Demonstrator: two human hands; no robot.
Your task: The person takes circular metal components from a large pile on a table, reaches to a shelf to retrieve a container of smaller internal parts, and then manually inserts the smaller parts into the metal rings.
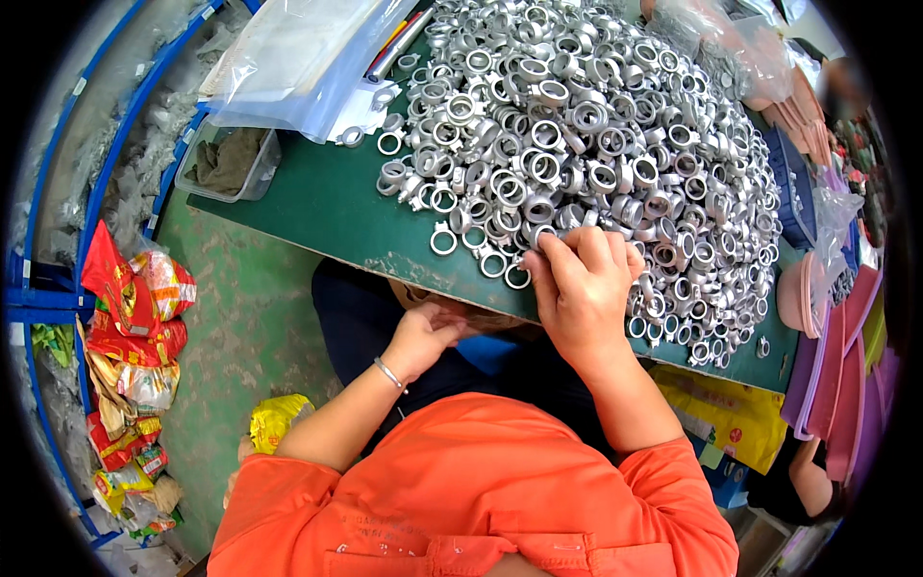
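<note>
R hand (588,288) is resting at the near side of a pile of metal rings (588,116) on a green table (322,207), w/ fingers curled, grip unclear; L hand (421,341) is hanging below table's near edge, fingers together, contents unclear.

At centre, your right hand (588,287) hides part of the ring pile (615,142), perhaps a pinched piece; the top edge crops the pile.

Metal rings (588,165) lay heaped on the middle and right of the table (322,204). At its left end, a rag (227,160) lay in a plastic tub (266,167); shelving (116,144) stood farther left.
</note>
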